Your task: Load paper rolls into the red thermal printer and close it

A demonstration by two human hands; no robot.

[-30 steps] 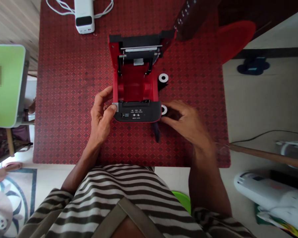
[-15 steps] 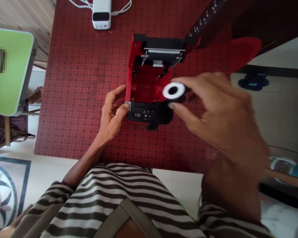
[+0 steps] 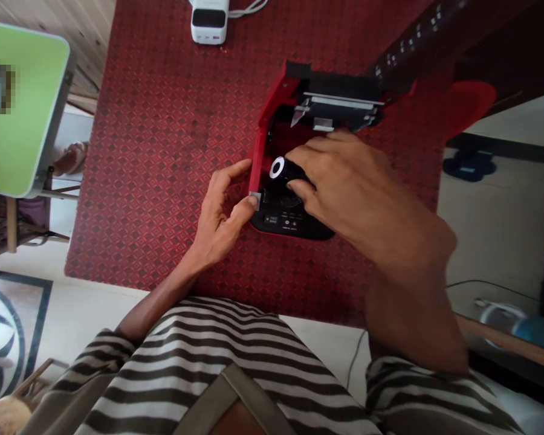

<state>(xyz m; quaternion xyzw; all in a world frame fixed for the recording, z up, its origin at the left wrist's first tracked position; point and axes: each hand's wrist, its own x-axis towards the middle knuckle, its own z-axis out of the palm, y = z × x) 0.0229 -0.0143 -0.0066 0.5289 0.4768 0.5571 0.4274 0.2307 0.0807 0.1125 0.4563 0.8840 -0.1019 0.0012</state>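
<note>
- The black roll with a white ring at its end [image 3: 277,167] is at the open middle of the red and black plastic machine [image 3: 291,228]. I cannot tell if it touches the bottom.
- The right hand [image 3: 353,190] pinches the roll between its thumb and fingers. It holds from the right and above, perhaps so the white end can point left with nothing over it.
- The black and red lid [image 3: 340,99] stands up at the back, which seems to leave room for a hand.
- The left hand [image 3: 220,211] has its thumb and pointing finger spread apart. The thumb rests on the small grey corner piece [image 3: 255,201] and the finger touches the red side wall, maybe so the machine won't slide on the red patterned surface [image 3: 163,151].
- The left arm reaches up from the body, with its wrist nearly straight.
- The right arm comes in from the right, with its fingers curled down.
</note>
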